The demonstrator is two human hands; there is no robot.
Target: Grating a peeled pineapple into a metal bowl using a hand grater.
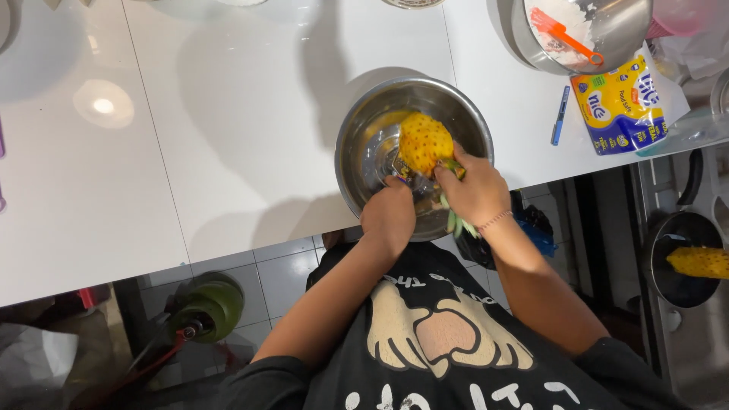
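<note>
A peeled yellow pineapple (424, 142) stands tilted inside a shiny steel bowl (372, 129) at the near edge of a white counter. My right hand (474, 191) grips the pineapple at its base, where green crown leaves (458, 222) stick out below my fist. My left hand (389, 214) is closed just left of the fruit's base, on something small and dark; whether it is a knife I cannot tell.
Far right on the counter: a second steel bowl (607, 30) with an orange spatula (563, 34), a blue-and-yellow packet (619, 106), a blue pen (560, 114). A dark pot (683, 258) at right holds another peeled pineapple (699, 262). A green gas cylinder (209, 307) stands on the tiled floor.
</note>
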